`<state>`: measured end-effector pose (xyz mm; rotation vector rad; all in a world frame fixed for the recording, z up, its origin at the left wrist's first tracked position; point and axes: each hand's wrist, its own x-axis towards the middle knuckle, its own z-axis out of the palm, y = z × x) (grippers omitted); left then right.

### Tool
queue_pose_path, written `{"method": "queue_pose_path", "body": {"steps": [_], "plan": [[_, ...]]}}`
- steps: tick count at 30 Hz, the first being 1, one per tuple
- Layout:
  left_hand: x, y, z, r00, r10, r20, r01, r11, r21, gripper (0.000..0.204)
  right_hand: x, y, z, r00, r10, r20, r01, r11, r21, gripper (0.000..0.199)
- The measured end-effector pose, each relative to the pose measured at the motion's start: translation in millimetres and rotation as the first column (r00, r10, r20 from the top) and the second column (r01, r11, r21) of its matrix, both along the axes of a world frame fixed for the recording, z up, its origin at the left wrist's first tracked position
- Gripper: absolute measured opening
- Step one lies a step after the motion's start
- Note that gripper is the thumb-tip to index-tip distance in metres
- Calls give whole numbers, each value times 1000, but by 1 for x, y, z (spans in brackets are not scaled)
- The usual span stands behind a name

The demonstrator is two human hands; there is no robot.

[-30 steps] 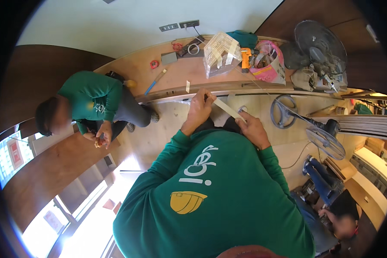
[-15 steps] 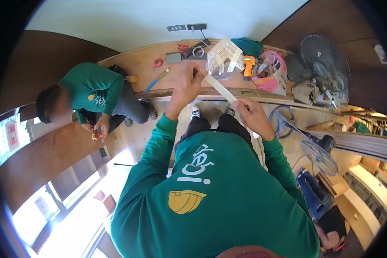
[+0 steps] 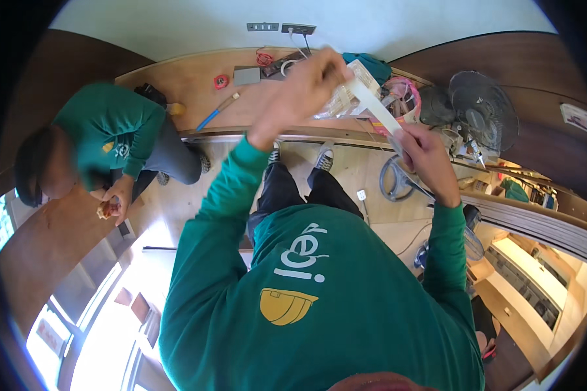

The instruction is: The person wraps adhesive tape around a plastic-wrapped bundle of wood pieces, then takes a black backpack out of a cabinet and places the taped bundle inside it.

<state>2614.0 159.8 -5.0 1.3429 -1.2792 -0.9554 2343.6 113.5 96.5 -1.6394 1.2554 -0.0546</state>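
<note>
A strip of pale tape point(image 3: 377, 108) stretches slantwise between my two hands, above the front edge of the wooden counter. My left hand point(image 3: 305, 90) is raised at the upper end with its fingers pinched there; motion smears it a little. At the lower end, my right hand point(image 3: 428, 158) grips the tape between thumb and fingers. Behind the strip, partly hidden by it and by my left hand, sits a clear plastic box point(image 3: 332, 106) on the counter.
On the wooden counter point(image 3: 176, 81) lie a red tape measure point(image 3: 221, 81), a blue-handled brush point(image 3: 216, 112) and a grey flat block point(image 3: 246, 75). A pink bag point(image 3: 407, 91) and a black fan point(image 3: 484, 111) stand right. Another person in green point(image 3: 107, 124) is at left.
My left hand has risen to the right and my right hand has moved right, the tape still between them. The view has shifted, and the other person appears farther left.
</note>
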Motion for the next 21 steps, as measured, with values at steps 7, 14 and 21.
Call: {"method": "queue_pose_path", "body": {"steps": [7, 14, 21], "plan": [[-133, 84, -95, 603, 335, -724, -59, 923, 379, 12, -15, -21, 4, 814, 326, -480, -570, 606, -555, 20], [-201, 70, -144, 72, 515, -854, -161, 851, 500, 14, 35, -63, -15, 301, 514, -803, -953, 130, -273, 13], [-248, 35, -176, -74, 504, -860, -551, 698, 457, 14, 51, -103, -58, 225, 573, -788, -926, -125, -355, 18]]}}
